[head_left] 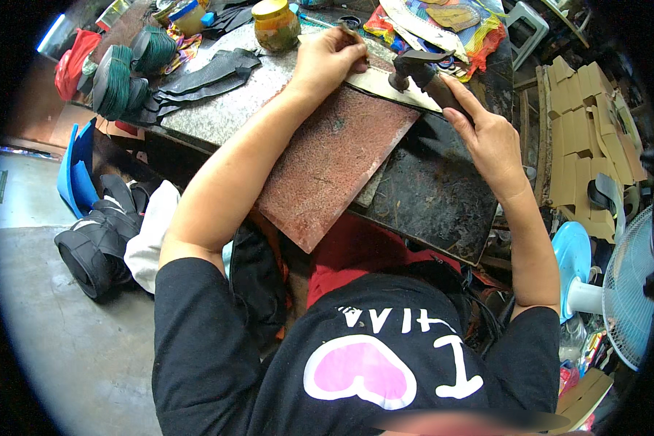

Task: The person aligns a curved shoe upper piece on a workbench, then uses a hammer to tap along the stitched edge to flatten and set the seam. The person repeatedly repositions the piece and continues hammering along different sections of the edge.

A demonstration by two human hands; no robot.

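My right hand (487,138) is wrapped round the dark handle of a hammer (416,69), whose black head is raised over a pale strip with a dark edge (392,89). At the other end of that strip, my left hand (330,59) has its fingers pinched together. A small brownish edge shows above those fingers, but what they hold is mostly hidden. Beneath the strip and my left forearm lies a reddish-brown rough board (334,163), its near corner jutting past the table edge.
A yellow-lidded jar (275,27) stands beyond my left forearm, near black cut pieces (209,78) and spools of green cord (115,83). Pale curved patterns (418,25) lie at the back right. Cardboard pieces (581,131) and a fan (628,287) are on the right.
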